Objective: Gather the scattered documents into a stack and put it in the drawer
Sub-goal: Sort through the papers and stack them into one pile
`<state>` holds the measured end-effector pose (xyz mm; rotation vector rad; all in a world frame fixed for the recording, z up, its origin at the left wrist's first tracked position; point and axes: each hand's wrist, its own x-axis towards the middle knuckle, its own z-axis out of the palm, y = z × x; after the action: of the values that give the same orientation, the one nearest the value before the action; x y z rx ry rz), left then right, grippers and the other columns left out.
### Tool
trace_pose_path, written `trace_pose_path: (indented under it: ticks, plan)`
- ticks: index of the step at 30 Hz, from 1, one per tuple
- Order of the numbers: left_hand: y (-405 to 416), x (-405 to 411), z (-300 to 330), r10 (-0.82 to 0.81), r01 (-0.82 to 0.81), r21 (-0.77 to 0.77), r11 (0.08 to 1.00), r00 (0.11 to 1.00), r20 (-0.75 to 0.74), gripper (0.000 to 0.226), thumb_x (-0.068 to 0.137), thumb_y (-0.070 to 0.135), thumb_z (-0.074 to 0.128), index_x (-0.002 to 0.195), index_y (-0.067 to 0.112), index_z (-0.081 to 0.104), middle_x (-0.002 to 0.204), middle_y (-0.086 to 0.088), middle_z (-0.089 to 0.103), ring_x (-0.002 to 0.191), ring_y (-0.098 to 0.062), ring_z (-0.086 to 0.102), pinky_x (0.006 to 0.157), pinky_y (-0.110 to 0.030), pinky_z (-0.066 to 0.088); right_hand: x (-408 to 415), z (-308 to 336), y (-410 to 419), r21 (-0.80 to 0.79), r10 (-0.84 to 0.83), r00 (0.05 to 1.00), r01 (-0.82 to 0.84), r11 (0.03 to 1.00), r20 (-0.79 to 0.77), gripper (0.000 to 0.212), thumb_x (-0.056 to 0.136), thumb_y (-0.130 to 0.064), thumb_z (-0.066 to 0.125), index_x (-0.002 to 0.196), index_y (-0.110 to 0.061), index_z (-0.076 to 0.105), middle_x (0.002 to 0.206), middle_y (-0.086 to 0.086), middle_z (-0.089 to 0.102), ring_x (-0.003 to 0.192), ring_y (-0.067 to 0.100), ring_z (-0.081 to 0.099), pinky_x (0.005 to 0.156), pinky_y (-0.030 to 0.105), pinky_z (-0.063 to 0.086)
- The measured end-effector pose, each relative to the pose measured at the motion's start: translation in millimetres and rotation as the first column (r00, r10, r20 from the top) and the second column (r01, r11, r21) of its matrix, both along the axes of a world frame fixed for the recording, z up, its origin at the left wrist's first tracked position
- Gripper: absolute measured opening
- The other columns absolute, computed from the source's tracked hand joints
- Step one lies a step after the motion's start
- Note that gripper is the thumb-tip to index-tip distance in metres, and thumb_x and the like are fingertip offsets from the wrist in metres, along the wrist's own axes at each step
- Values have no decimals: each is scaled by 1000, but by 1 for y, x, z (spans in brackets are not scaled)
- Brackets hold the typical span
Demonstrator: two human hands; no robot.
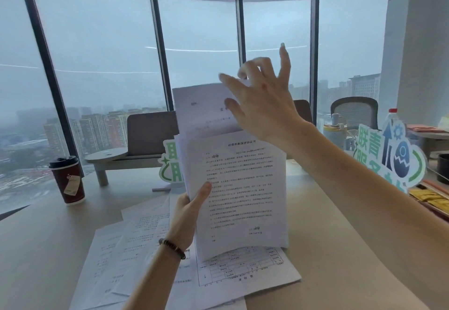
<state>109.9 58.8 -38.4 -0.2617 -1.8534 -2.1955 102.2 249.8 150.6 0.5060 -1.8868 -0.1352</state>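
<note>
- The left hand [188, 206] holds a sheaf of printed sheets [237, 195] upright above the desk [43, 244], thumb across the front of the top page and fingers behind, gripping at the left edge about mid-height.
- The right hand [263, 102] is raised at the top of the sheaf with fingers spread; thumb and forefinger seem to be pinching the upper edge of a taller sheet [201, 108] that stands up behind the rest. That part is motion-blurred, so the pinch is a judgement, not a certainty.
- Handling: the paper looks light and limp, and the held pages bow under their own weight. Loose sheets are likely to slide against one another and fan out, so a grip on one edge alone invites spilling. I would hold the long sides with both hands and tap the bottom edge on the desk to square it.
- Corners and edges crease easily; pinching hard at one corner would likely dog-ear it.
- Count: one held sheaf, its page number not countable from here.
- Scattered sheets on the desk [136, 256] lie near and left, overlapping, just below the sheaf: at least four, perhaps more underneath.
- One lidded paper coffee cup [68, 183] stands far left, well apart from the papers.
- No drawer is in view.
</note>
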Motion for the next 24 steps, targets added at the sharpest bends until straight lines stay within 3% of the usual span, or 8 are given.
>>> trace_pose_path:
  ticks: [5, 7, 10, 13, 19, 24]
  plan:
    - [-1, 0, 1, -10, 10, -26, 1000, 1000, 7, 34, 90, 30, 60, 116, 10, 69, 111, -13, 74, 102, -33, 71, 91, -54, 55, -11, -15, 2, 22, 79, 991, -82, 996, 105, 33, 94, -31, 57, 125, -20, 65, 118, 4, 59, 119, 28, 52, 117, 63, 8]
    - [-1, 1, 2, -22, 23, -35, 999, 1000, 11, 33, 91, 30, 58, 115, 11, 69, 111, -13, 74, 102, -33, 71, 90, -53, 55, -13, -17, -1, -44, 194, 977, -191, 981, 85, 31, 94, -22, 58, 124, -17, 63, 109, 4, 63, 108, 28, 59, 117, 56, 18]
    - [-2, 1, 3, -34, 34, -28, 999, 999, 12, 32, 94, 28, 56, 117, 9, 68, 113, -13, 74, 104, -33, 70, 91, -52, 55, -16, -17, -3, -126, 349, 937, -345, 930, 8, 24, 93, -11, 61, 116, -13, 65, 92, 4, 65, 87, 31, 62, 104, 49, 38]
    - [-2, 2, 4, -40, 41, -22, 999, 999, 15, 30, 92, 28, 57, 113, 12, 70, 111, -12, 74, 102, -32, 71, 89, -50, 56, -19, -17, -2, -107, 407, 913, -405, 908, -4, 21, 92, -10, 61, 112, -13, 67, 89, 3, 65, 82, 30, 61, 95, 47, 43]
    - [-1, 1, 7, -48, 48, 0, 999, 998, 27, 27, 88, 30, 59, 107, 16, 72, 108, -12, 75, 100, -31, 72, 87, -48, 56, -14, -27, 2, -134, 465, 881, -452, 882, 91, 26, 99, -29, 49, 112, -16, 67, 92, 1, 62, 87, 29, 60, 94, 45, 42]
    - [-2, 1, 7, -48, 48, 8, 999, 998, 39, 25, 92, 28, 58, 105, 15, 73, 108, -13, 75, 99, -31, 72, 89, -47, 55, -8, -33, 9, -53, 366, 865, -371, 927, 342, 76, 88, -74, 36, 143, -24, 47, 127, -5, 59, 123, 19, 52, 118, 44, 21]
